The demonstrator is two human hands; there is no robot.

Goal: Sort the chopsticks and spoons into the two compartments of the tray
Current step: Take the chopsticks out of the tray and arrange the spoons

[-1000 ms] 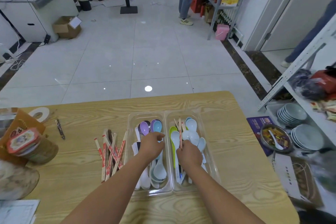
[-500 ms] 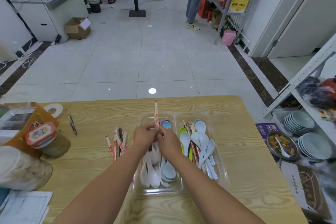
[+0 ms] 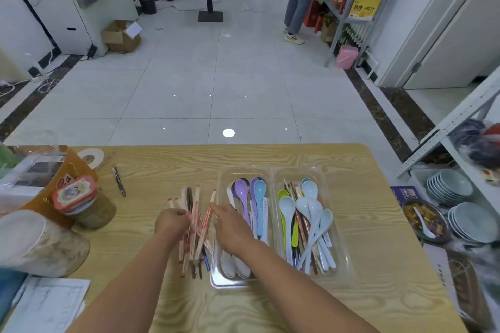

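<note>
A tiled shop floor and metal shelving were seen beyond a wood-grain table [image 3: 270, 159]. The clear two-compartment tray [image 3: 232, 285] was placed towards the table's right edge, with its long sides running from the near edge to the far edge. The left compartment was filled with spoons [image 3: 241, 189] only. In the right compartment, spoons were mixed with several chopsticks [image 3: 301, 224], so the sort was judged incomplete.

The loose chopstick pile [image 3: 193, 240] was located on the table just beside the tray's left wall. Its long axis was aligned roughly parallel to that wall. The left hand [image 3: 171, 224] was set on the pile's left side, with its fingers curled around some of the sticks. The right hand [image 3: 232, 230] was held over the tray's left wall, its fingers extended towards the pile's far end. Whether a stick was pinched there could not be determined.

The pile was therefore bracketed by both hands, and the left hand was judged the nearer.
</note>
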